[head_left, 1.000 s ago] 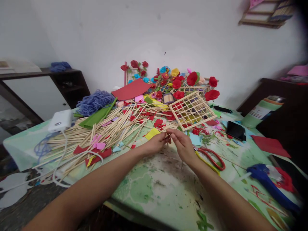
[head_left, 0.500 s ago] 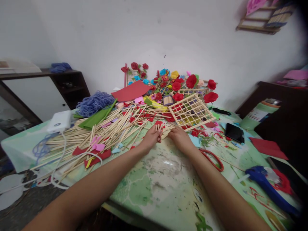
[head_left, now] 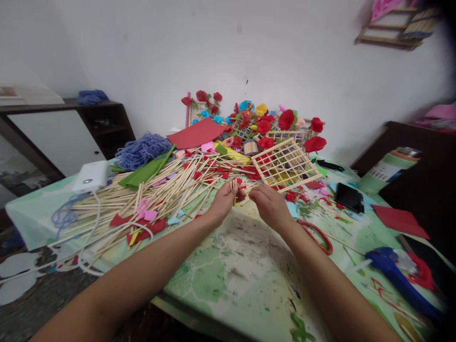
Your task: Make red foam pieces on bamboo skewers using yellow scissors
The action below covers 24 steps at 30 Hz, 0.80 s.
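Observation:
My left hand (head_left: 225,199) is closed around a few short wooden sticks (head_left: 234,184), whose ends stand up above the fingers. Close beside it on the right, my right hand (head_left: 268,202) has its fingers pinched together, pointing at the left hand; whatever they hold, if anything, is hidden. Both hands are just above the near side of the craft pile. A lattice of wooden sticks (head_left: 285,164) leans right behind the right hand. Loose wooden sticks (head_left: 178,183) lie heaped to the left of the left hand.
Red-handled scissors (head_left: 322,237) lie by my right forearm, with a blue glue gun (head_left: 399,275) farther right. A phone (head_left: 349,197) and a green bottle (head_left: 388,171) are at the right. Blue yarn (head_left: 142,151), a white box (head_left: 90,175) with a cable, and paper flowers (head_left: 263,126) are around.
My right hand has lifted slightly from the tabletop sticks, toward the left hand. My left hand still holds its sticks, with its fingers turned a little. The view has shifted slightly.

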Each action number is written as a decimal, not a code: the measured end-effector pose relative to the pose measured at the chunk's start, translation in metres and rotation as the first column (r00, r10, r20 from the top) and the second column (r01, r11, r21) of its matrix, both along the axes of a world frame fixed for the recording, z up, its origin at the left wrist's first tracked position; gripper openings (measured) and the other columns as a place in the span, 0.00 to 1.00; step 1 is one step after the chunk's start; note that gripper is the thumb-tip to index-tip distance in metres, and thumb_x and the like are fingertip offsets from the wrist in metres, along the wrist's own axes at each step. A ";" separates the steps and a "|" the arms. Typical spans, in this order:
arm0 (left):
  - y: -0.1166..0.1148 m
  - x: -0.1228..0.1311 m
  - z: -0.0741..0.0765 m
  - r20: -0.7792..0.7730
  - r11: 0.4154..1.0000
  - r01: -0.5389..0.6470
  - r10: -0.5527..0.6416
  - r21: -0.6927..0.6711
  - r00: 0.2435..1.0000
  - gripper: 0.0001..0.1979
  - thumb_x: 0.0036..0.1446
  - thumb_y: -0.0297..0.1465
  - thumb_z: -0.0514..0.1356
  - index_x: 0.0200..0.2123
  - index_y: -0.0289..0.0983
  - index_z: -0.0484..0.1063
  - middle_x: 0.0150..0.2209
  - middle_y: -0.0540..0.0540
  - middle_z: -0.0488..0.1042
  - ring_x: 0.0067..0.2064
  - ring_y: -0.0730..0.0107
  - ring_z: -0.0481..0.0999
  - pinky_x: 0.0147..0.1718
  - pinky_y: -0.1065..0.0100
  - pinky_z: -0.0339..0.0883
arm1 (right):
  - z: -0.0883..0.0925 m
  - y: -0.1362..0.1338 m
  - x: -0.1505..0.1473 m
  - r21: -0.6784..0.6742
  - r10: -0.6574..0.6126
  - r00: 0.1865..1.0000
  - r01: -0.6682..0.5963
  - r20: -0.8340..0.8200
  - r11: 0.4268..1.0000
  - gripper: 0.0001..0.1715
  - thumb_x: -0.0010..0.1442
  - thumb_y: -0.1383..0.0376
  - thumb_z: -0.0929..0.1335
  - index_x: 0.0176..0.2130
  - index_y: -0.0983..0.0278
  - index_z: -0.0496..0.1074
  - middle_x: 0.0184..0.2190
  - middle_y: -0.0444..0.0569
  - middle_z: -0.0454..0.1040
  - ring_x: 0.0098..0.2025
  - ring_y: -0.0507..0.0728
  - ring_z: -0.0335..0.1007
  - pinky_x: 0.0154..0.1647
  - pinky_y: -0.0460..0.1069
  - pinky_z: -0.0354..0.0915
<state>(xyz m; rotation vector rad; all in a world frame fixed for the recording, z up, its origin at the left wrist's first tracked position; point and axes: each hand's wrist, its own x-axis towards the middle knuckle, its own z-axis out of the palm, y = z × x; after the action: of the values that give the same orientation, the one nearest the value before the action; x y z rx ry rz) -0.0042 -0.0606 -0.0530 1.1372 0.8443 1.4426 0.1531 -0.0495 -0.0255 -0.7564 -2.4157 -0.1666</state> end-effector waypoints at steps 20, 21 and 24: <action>-0.025 0.007 0.024 -0.052 0.973 0.217 -0.213 0.078 0.976 0.13 0.52 0.37 0.58 0.37 0.34 0.68 0.38 0.42 0.73 0.42 0.65 0.73 0.46 0.60 0.63 | 0.045 -0.023 -0.017 -0.492 -0.320 0.555 -0.193 -0.768 0.849 0.02 0.54 0.66 0.64 0.31 0.63 0.65 0.23 0.41 0.64 0.22 0.48 0.61 0.24 0.45 0.62; -0.024 0.007 0.023 -0.023 0.967 0.251 -0.250 0.051 0.968 0.13 0.52 0.37 0.58 0.37 0.34 0.68 0.37 0.42 0.73 0.41 0.65 0.74 0.45 0.60 0.64 | 0.041 -0.021 -0.019 -0.496 -0.319 0.555 -0.201 -0.768 0.845 0.02 0.54 0.66 0.64 0.31 0.63 0.65 0.24 0.41 0.64 0.23 0.48 0.61 0.24 0.45 0.62; -0.024 0.007 0.023 0.040 0.941 0.338 -0.339 0.020 0.940 0.15 0.52 0.38 0.58 0.39 0.34 0.67 0.36 0.42 0.74 0.38 0.65 0.75 0.43 0.61 0.65 | 0.035 -0.021 -0.025 -0.464 -0.283 0.572 -0.197 -0.770 0.864 0.03 0.53 0.67 0.64 0.33 0.63 0.65 0.26 0.42 0.66 0.26 0.49 0.62 0.28 0.46 0.63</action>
<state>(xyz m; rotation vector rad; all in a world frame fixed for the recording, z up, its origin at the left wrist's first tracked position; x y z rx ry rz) 0.0027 -0.0844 -0.0295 1.1915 0.5758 1.1823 0.1286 -0.0701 0.0097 -0.8610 -1.4905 0.7125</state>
